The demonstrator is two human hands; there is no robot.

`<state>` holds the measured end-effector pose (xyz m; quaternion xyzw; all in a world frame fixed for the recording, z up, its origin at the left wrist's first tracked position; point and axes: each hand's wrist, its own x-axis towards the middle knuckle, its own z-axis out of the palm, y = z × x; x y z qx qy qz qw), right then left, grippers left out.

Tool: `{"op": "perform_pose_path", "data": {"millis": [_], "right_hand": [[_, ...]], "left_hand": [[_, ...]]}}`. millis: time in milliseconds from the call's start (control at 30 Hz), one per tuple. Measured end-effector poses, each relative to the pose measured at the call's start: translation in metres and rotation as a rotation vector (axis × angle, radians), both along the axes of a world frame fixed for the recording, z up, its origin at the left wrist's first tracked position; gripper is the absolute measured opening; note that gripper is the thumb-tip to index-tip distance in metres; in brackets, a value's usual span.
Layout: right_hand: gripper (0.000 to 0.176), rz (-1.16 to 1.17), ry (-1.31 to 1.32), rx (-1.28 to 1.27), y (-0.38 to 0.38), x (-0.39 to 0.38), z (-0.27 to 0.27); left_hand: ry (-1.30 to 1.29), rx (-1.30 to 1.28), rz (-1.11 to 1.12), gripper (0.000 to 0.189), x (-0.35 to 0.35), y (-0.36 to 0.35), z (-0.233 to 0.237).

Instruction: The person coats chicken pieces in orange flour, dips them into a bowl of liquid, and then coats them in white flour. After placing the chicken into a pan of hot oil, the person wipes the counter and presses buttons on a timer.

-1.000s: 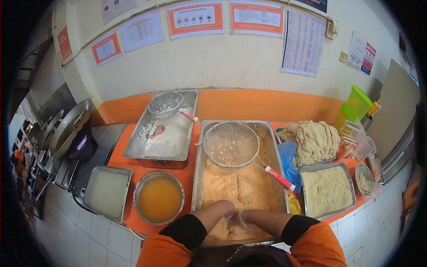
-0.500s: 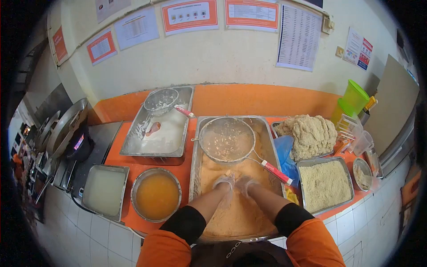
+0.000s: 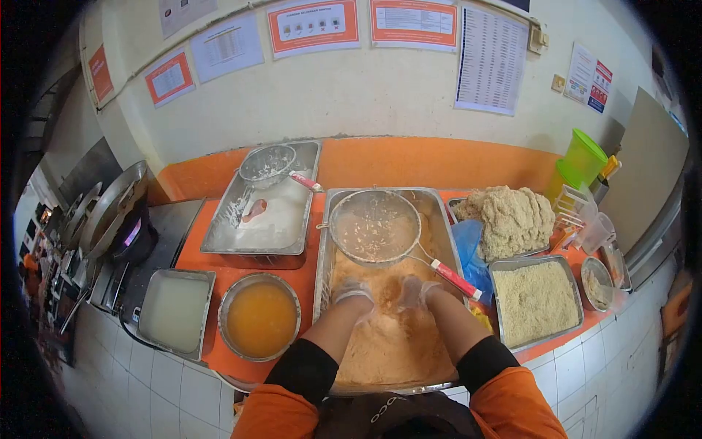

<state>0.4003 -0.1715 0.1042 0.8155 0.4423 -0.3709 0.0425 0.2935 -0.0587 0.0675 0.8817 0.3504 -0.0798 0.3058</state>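
Note:
A deep metal tray (image 3: pixel 322 282) in front of me holds orange-tinted flour (image 3: pixel 395 344). My left hand (image 3: pixel 356 294), in a clear plastic glove, presses into the flour left of the tray's middle. Level with it on the right, my right hand (image 3: pixel 414 294), gloved too, is also in the flour. A gap of loose flour separates the two hands. Their fingers are sunk or smeared, so what they hold, if anything, is hidden. Just beyond them a round mesh sieve (image 3: pixel 374 227) with a red handle (image 3: pixel 457 279) rests across the tray.
On the left are a tray of white flour (image 3: pixel 281 227) with a second sieve (image 3: pixel 268 165), a bowl of orange liquid (image 3: pixel 259 316) and a pan of cloudy liquid (image 3: pixel 174 311). To the right stand a crumb tray (image 3: pixel 537 304), a pale crumbly mound (image 3: pixel 504 219) and a blue bag (image 3: pixel 472 249).
My hands have moved apart, the left one leftward and the right one slightly rightward. A small piece visible near the left fingers before no longer shows.

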Motion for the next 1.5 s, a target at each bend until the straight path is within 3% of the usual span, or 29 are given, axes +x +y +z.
{"op": "perform_pose_path", "data": {"millis": [33, 67, 100, 133, 167, 200, 233, 267, 333, 400, 433, 500, 600, 700, 767, 833, 933, 967, 1000, 1067, 1100, 1167, 1200, 1233, 1300, 1367, 1433, 1500], "right_hand": [[0.052, -0.003, 0.001, 0.000, -0.002, -0.002, -0.005], [0.052, 0.120, -0.236, 0.015, -0.004, -0.005, -0.018], [0.053, 0.242, -0.472, 0.029, -0.005, -0.009, -0.032], [0.053, 0.237, -0.470, 0.030, -0.002, -0.013, -0.050], [0.043, 0.395, -0.502, 0.127, 0.005, -0.016, -0.072], [0.038, 0.474, -0.514, 0.175, 0.009, -0.014, -0.093], [0.034, 0.554, -0.530, 0.224, 0.013, -0.011, -0.113], [0.033, 0.482, -0.424, 0.338, 0.013, -0.005, -0.132], [0.032, 0.413, -0.318, 0.452, 0.013, 0.000, -0.140], [0.033, 0.880, -0.217, -0.001, 0.022, 0.010, -0.126], [0.033, 0.885, -0.221, 0.000, 0.020, 0.008, -0.099], [0.024, 0.373, -0.043, 0.135, 0.000, -0.016, -0.026], [0.028, 0.513, -0.081, 0.183, -0.009, -0.041, -0.006], [0.032, 0.358, -0.104, 0.193, 0.001, -0.048, -0.070], [0.032, 0.437, -0.018, 0.243, 0.011, -0.029, -0.096], [0.033, 0.529, 0.068, 0.283, 0.013, -0.026, -0.090], [0.034, 0.460, -0.075, 0.112, 0.013, -0.018, -0.086], [0.034, 0.487, -0.042, 0.175, 0.013, -0.013, -0.095], [0.035, 0.513, -0.007, 0.236, 0.013, -0.009, -0.101], [0.035, 0.459, -0.055, 0.219, 0.007, -0.020, -0.052], [0.035, 0.402, -0.102, 0.208, 0.003, -0.027, -0.024], [0.036, 0.361, -0.177, 0.194, -0.002, -0.033, 0.005], [0.037, 0.313, -0.250, 0.178, -0.006, -0.035, 0.013], [0.037, 0.313, -0.251, 0.176, -0.014, -0.037, 0.015], [0.037, 0.303, -0.317, 0.040, -0.027, -0.039, 0.014], [0.037, 0.196, -0.286, -0.004, -0.027, -0.035, 0.018], [0.037, 0.095, -0.237, 0.003, -0.020, -0.030, 0.018], [0.031, 0.125, -0.339, 0.219, -0.009, -0.024, 0.007]], "left_hand": [[0.219, 0.128, -0.280, 0.038, 0.000, 0.002, -0.003], [0.437, 0.259, -0.560, 0.043, 0.001, 0.004, -0.008], [0.439, 0.262, -0.563, 0.043, 0.005, 0.007, -0.023], [0.509, 0.280, -0.774, 0.043, 0.010, 0.008, -0.046], [0.576, 0.294, -0.984, 0.044, 0.013, 0.008, -0.058], [0.577, 0.294, -0.985, 0.044, 0.009, 0.003, -0.051], [0.435, 0.324, -0.852, 0.040, 0.001, -0.005, -0.035], [0.296, 0.350, -0.715, 0.037, -0.005, -0.009, -0.027], [0.338, 0.273, -0.725, 0.033, 0.004, 0.000, -0.064], [0.376, 0.204, -0.730, 0.030, 0.009, 0.005, -0.072], [0.418, 0.169, -0.690, 0.029, 0.009, 0.003, -0.061], [0.457, 0.125, -0.650, 0.029, 0.008, -0.002, -0.037], [0.639, 0.132, -0.669, 0.029, 0.004, -0.009, -0.012], [0.548, 0.182, -0.775, 0.028, -0.001, -0.009, -0.015], [0.373, 0.209, -0.696, 0.026, -0.003, -0.009, -0.033], [0.334, 0.168, -0.712, 0.027, 0.001, -0.007, -0.032], [0.292, 0.150, -0.750, 0.028, 0.011, 0.005, -0.055], [0.295, 0.175, -0.779, 0.028, 0.015, 0.009, -0.067], [0.289, 0.174, -0.777, 0.028, 0.012, 0.003, -0.051], [0.220, 0.076, -0.547, 0.025, 0.001, -0.013, -0.002], [0.217, 0.076, -0.542, 0.025, 0.003, -0.010, -0.002], [0.124, 0.317, -0.411, 0.026, 0.010, -0.001, -0.012], [0.124, 0.316, -0.410, 0.026, 0.009, 0.004, -0.028], [-0.099, 0.643, -0.369, 0.026, 0.005, 0.008, -0.053], [-0.327, 0.961, -0.315, 0.027, 0.007, 0.009, -0.064], [-0.049, 0.478, -0.209, 0.025, 0.023, 0.011, -0.064], [-0.079, 0.440, -0.171, 0.023, 0.024, 0.008, -0.048], [-0.109, 0.392, -0.130, 0.021, 0.020, 0.003, -0.028]]}}
